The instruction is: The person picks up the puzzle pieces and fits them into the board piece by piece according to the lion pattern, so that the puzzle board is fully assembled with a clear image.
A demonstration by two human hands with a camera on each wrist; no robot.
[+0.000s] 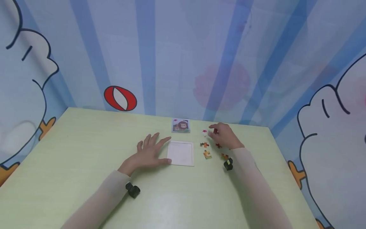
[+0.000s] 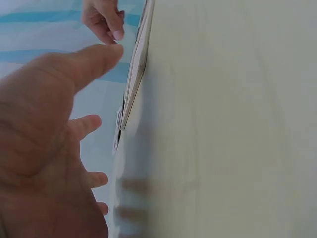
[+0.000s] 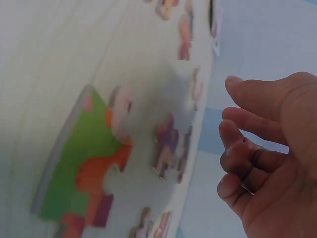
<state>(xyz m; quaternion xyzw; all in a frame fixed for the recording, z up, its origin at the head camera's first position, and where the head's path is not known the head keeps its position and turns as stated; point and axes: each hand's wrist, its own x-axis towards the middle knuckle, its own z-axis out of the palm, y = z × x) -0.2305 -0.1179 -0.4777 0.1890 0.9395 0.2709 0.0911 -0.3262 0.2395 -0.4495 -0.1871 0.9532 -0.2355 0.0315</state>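
Note:
A square white puzzle tray [image 1: 180, 154] lies on the table, its plain inner surface showing. My left hand [image 1: 148, 155] is beside its left edge with fingers spread; the thumb is at the lower left corner, contact unclear. In the left wrist view the left thumb [image 2: 91, 64] points toward the tray's side. My right hand [image 1: 226, 136] is above loose jigsaw pieces, fingers partly bent and holding nothing. Several pieces lie right of the tray, including an orange one [image 1: 204, 145] and a yellowish one [image 1: 207, 155]. A green and orange piece [image 3: 81, 163] looms large in the right wrist view.
A picture card [image 1: 180, 126] with a lion on it lies behind the tray. The pale table [image 1: 85, 143] ends at a blue striped cloth backdrop [image 1: 171, 63]. Small black cameras [image 1: 132, 190] are worn at both wrists.

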